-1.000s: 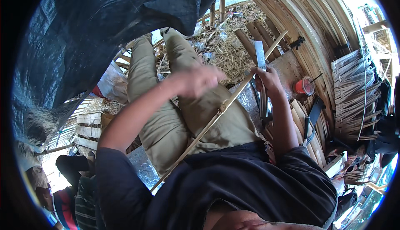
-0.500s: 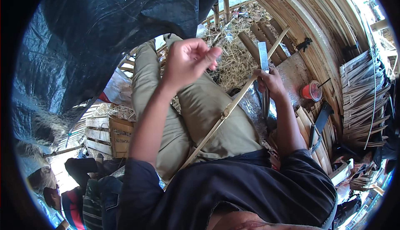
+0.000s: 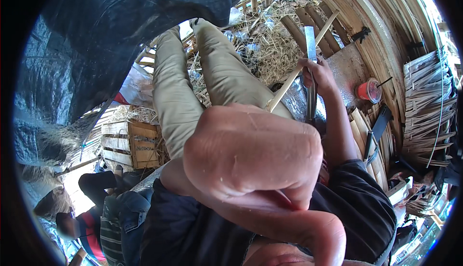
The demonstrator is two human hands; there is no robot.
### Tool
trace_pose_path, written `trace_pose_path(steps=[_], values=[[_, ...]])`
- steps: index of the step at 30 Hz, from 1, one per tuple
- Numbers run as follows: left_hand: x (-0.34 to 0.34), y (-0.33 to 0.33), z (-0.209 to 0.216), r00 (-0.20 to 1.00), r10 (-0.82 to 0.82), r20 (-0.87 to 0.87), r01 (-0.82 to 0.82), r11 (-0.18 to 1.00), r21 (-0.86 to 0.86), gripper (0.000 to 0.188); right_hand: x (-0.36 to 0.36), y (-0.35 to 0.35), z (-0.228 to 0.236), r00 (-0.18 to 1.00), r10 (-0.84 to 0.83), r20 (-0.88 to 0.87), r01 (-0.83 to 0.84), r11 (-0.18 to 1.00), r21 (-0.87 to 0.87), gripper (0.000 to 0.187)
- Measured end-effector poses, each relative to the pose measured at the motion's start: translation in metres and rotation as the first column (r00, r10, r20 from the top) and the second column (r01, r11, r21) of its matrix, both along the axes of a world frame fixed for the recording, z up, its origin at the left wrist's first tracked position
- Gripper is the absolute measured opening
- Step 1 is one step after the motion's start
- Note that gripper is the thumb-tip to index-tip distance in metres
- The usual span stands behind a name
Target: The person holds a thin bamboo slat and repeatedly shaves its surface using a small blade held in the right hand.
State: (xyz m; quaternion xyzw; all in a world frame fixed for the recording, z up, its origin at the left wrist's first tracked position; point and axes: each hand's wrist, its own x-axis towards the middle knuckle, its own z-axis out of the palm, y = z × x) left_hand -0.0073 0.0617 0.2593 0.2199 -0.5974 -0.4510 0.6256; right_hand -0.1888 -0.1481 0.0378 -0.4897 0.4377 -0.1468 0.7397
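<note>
My right hand [image 3: 318, 75] is closed around a knife [image 3: 310, 43] with a flat grey blade that points away from me. A dark, long part, perhaps its handle, runs back below the fist. The same hand also pinches a pale bamboo strip [image 3: 288, 86], which crosses the blade at a slant. Very close to the camera, my left hand [image 3: 251, 155] has its fingers curled under and its thumb apart. Nothing shows in it, though its palm is largely hidden. This hand covers the near end of the strip and part of my lap.
Straw and litter [image 3: 270, 49] cover the ground past my outstretched legs [image 3: 231, 68]. To the right are a red-lidded cup [image 3: 369, 91], a dark blade [image 3: 382, 121] and bundled slats [image 3: 381, 29]. A black tarp [image 3: 120, 39] hangs left, above a wooden crate [image 3: 130, 143]. A person [image 3: 91, 232] sits lower left.
My left hand has come up and back toward the camera, from over my legs, and now hides much of the strip. My right hand still grips the knife and strip.
</note>
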Motion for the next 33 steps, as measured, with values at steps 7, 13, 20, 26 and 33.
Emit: trace_pose_path(steps=[7, 13, 20, 26, 33], values=[[-0.004, 0.017, 0.004, 0.997, 0.073, -0.03, -0.073, 0.997, 0.013, 0.031, -0.003, 0.0, -0.003, 1.0, 0.005, -0.006, -0.005, 1.0, -0.006, 0.016], [0.011, 0.019, -0.01, 0.992, 0.041, -0.122, -0.054, 0.993, -0.102, 0.034, 0.005, -0.001, -0.006, 0.999, 0.029, 0.021, -0.029, 1.0, -0.001, 0.017], [0.004, -0.029, -0.036, 0.849, 0.505, 0.152, -0.509, 0.708, 0.49, 0.035, 0.003, -0.005, -0.006, 0.999, 0.034, -0.013, -0.034, 0.999, 0.005, 0.016], [0.011, -0.032, -0.073, 0.794, 0.575, 0.197, -0.577, 0.612, 0.542, 0.035, 0.006, -0.004, -0.005, 0.999, 0.043, -0.005, -0.043, 0.999, -0.003, 0.016], [0.016, -0.017, -0.125, 0.877, 0.208, 0.433, -0.46, 0.621, 0.634, 0.026, 0.0, 0.004, 0.006, 0.999, -0.033, 0.029, 0.035, 0.997, -0.069, 0.014]])
